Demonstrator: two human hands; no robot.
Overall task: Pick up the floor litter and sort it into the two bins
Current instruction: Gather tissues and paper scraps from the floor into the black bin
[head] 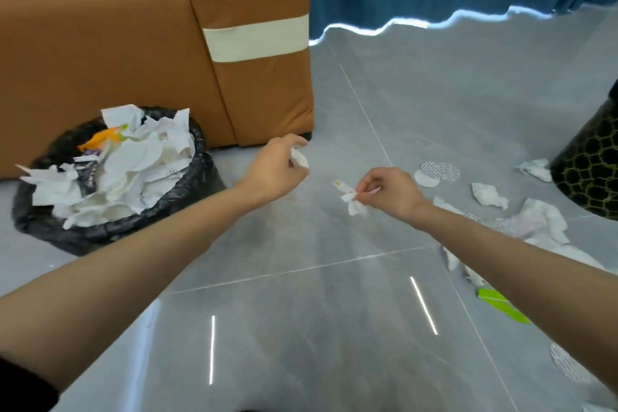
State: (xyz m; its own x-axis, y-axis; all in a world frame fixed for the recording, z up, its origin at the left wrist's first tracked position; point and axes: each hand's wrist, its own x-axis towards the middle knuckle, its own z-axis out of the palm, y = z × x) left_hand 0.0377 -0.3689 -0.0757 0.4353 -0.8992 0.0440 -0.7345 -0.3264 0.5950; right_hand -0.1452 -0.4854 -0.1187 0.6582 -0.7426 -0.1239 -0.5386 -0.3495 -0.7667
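left hand point(277, 169): grip curled round a crumpled white tissue wad point(300, 157), above the grey tiled floor point(301, 311), just right of the black-bagged round bin point(202, 147) heaped with paper | right hand point(393, 192): grip pinching small white paper scraps point(354, 204), perhaps a wrapper | loose white tissues point(490, 196) lie near the dark honeycomb-patterned bin point(588, 170)

The dark patterned bin point(592, 170) was cut off by the right edge. The right forearm point(501, 254) hid part of the green packet point(498, 304). The left hand point(274, 167) covered most of its tissue point(300, 158).
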